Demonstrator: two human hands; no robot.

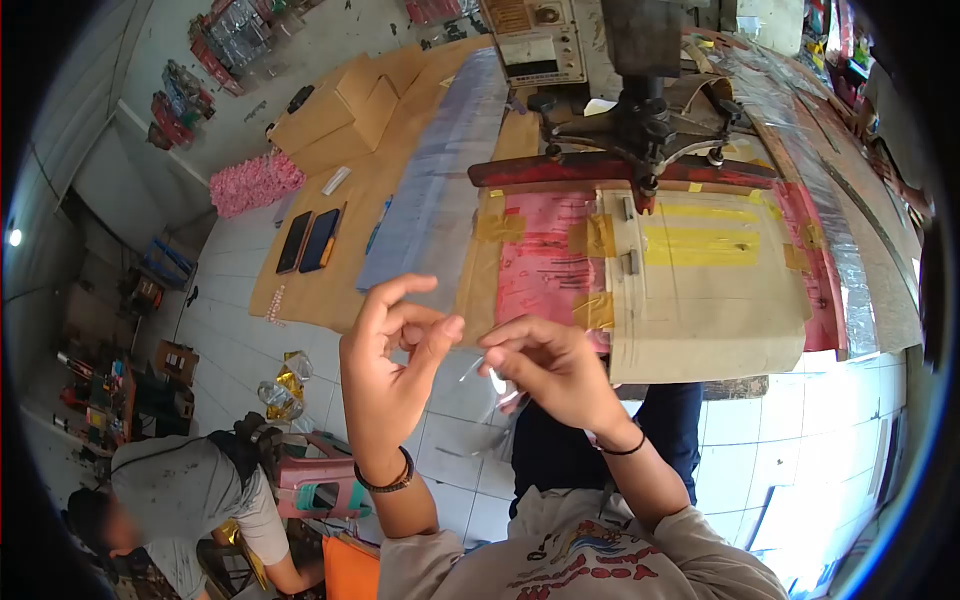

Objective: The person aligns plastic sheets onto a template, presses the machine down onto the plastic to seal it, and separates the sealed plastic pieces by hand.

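Observation:
My right hand pinches a thin sheet of clear plastic between thumb and fingers. The plastic hangs below the fingertips and catches the light; its lower edge is hard to make out. To its left, my left hand is raised with the fingers apart and curved, and nothing shows in it. Beyond both hands lies a work board covered in brown paper, with yellow tape and pink sheet on it. Over the board's far side stands a press head with a long red-brown bar.
A stack of bluish clear sheets lies left of the board. Two phones, a cardboard box and a pink textured bundle are farther left. Another person bends beside a pink stool at lower left.

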